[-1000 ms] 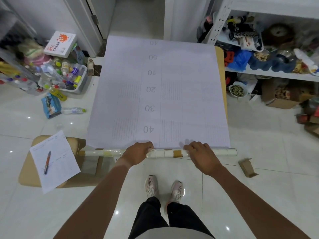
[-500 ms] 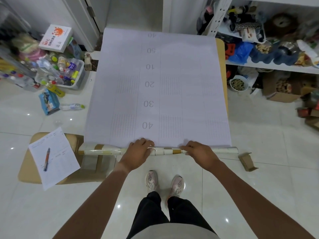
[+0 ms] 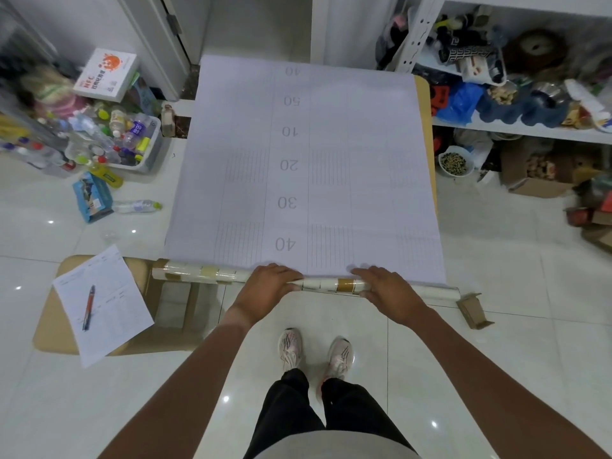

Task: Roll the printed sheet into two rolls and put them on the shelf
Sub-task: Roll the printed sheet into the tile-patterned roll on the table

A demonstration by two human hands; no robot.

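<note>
A large white printed sheet [image 3: 308, 167] with upside-down numbers and line blocks lies flat over a table. Its near edge is wound round a long taped tube [image 3: 328, 285] lying across the table's front. My left hand [image 3: 266, 288] lies over the tube left of centre, fingers curled over its top. My right hand [image 3: 385, 289] grips the tube right of centre. The white metal shelf [image 3: 516, 130] stands at the right, crowded with items.
A low wooden stool [image 3: 53, 332] at the left carries a paper and a pen [image 3: 88, 306]. A bin of bottles [image 3: 126, 144] and a blue pack [image 3: 92, 197] sit on the left floor. A small cardboard piece [image 3: 473, 309] lies by the tube's right end. Boxes and a bowl [image 3: 455, 160] stand under the shelf.
Both hands have stayed on the tube, shifting slightly as it turns. The sheet's near edge now sits a little closer to the printed 40.
</note>
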